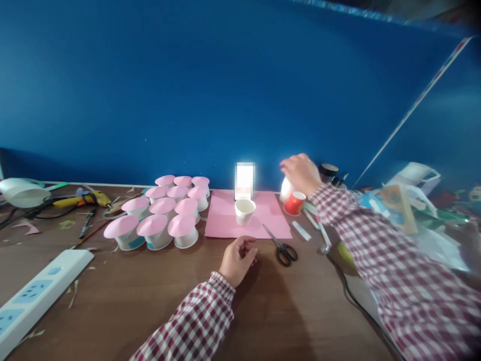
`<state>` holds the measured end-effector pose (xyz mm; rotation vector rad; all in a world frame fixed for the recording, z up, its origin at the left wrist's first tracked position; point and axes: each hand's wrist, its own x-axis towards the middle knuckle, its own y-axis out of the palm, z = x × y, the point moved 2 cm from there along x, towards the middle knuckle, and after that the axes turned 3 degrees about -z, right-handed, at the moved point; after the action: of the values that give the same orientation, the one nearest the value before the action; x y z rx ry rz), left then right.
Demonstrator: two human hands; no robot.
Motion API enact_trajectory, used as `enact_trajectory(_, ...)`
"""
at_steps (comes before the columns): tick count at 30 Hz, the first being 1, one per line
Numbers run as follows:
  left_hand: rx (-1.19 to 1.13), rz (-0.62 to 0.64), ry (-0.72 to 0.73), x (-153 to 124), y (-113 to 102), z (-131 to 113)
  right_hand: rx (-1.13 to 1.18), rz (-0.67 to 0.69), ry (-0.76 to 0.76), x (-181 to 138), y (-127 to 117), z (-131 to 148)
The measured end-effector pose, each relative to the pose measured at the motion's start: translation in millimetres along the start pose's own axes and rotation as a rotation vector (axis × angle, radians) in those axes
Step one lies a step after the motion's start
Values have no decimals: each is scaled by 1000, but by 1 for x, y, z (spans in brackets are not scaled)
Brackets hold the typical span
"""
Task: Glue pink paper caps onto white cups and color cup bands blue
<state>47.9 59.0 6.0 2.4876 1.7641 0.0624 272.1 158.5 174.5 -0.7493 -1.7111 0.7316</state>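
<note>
The left hand [238,258] curls loosely, empty, near the front edge of the pink sheet [221,225].
A white cup [245,214] stands mid-sheet; toward the back edge of the table [150,296], beside a red cup [293,204] with blurred markings, the right hand [302,173] meets a white object [286,190], its grip unclear.

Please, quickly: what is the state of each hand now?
Left hand: loosely curled, partly open, nothing visible in it.
Right hand: at a white object; grip cannot be told.
</note>
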Motion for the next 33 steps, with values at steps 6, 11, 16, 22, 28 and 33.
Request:
enact_trajectory(6,2,17,1,1,1,1,-220,175,60,8,1,-69)
enact_trajectory(11,5,15,14,1,1,2,-237,231,24,6,4,-70)
enact_trajectory(16,2,12,17,1,0,1,-245,217,19,7,3,-65)
enact_trajectory(22,17,22,33,2,0,3,-275,213,33,6,3,-67)
enact_trajectory(28,16,20,36,2,0,3,-273,215,36,6,1,-65)
enact_trajectory(33,10,18,28,2,0,4,-234,108,27,9,-1,-65)
